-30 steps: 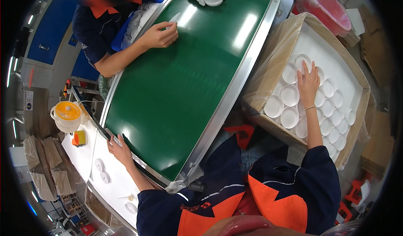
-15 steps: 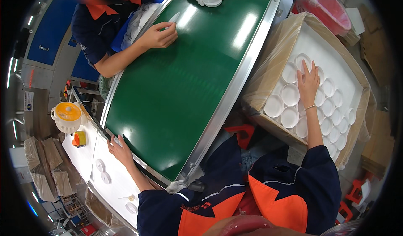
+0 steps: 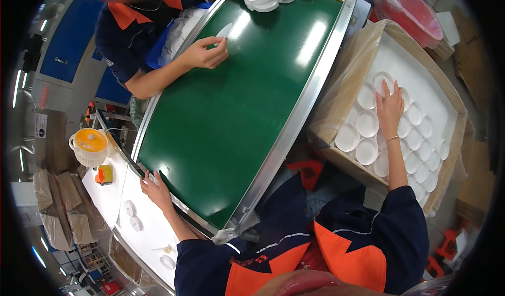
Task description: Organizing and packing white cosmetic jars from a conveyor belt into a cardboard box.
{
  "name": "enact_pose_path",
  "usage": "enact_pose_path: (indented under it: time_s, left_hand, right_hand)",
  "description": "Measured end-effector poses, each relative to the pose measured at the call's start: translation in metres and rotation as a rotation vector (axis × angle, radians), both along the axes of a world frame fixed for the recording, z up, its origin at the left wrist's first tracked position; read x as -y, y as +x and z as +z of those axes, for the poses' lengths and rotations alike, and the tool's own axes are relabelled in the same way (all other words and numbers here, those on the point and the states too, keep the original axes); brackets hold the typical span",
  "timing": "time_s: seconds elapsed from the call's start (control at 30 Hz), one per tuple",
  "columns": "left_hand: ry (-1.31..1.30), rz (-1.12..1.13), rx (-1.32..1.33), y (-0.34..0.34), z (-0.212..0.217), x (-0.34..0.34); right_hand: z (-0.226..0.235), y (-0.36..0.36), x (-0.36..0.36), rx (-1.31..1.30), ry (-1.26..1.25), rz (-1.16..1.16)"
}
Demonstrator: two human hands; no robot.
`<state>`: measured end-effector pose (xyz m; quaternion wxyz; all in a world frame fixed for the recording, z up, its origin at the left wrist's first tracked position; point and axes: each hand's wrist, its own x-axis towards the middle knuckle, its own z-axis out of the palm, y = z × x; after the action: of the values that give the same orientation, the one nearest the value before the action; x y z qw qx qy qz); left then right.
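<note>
Right hand (image 3: 390, 109) spreads its fingers over a white dish (image 3: 382, 77) inside the big box (image 3: 349, 80). Left hand (image 3: 157, 191) rests, fingers apart, by the green belt (image 3: 226, 122). Both have stayed put for the last second, so that dish is still in its place.

The head camera looks down from just above the wearer's orange collar (image 3: 350, 251), its fisheye view taking in the belt (image 3: 231, 127) ahead and box (image 3: 348, 80) rightward.
</note>
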<state>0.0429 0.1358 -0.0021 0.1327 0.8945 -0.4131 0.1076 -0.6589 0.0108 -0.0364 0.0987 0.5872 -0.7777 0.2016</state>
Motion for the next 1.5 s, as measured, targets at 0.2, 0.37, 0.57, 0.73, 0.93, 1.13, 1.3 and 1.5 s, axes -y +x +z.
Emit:
enact_pose_path:
  time_s: [0.2, 0.37, 0.57, 0.73, 0.93, 1.13, 1.3, 1.5]
  left_hand:
    - [0.011, 0.014, 0.000, -0.001, 0.001, 0.001]
    - [-0.003, -0.006, -0.002, -0.002, 0.003, 0.000]
    - [-0.037, -0.020, -0.017, 0.003, -0.002, -0.001]
    - [-0.031, -0.023, -0.010, -0.001, -0.003, 0.002]
    - [-0.028, -0.020, 0.017, 0.004, -0.009, 0.002]
    - [-0.089, -0.031, 0.005, -0.007, -0.004, 0.004]
    - [-0.094, -0.013, -0.008, -0.009, 0.006, -0.006]
    - [-0.090, -0.005, -0.006, -0.009, 0.004, -0.004]
  right_hand:
    - [-0.003, -0.004, 0.000, 0.001, -0.012, 0.006]
    - [-0.002, -0.002, 0.000, -0.001, -0.022, 0.013]
    - [-0.001, -0.001, -0.001, 0.004, -0.018, 0.009]
    - [-0.002, -0.005, 0.000, -0.022, -0.001, -0.010]
    - [0.002, 0.002, 0.008, -0.069, 0.032, 0.009]
    - [-0.012, -0.017, -0.002, -0.117, 0.022, -0.027]
    - [-0.002, -0.003, -0.002, -0.079, 0.067, -0.037]
    - [-0.007, -0.008, 0.003, -0.088, 0.043, -0.017]
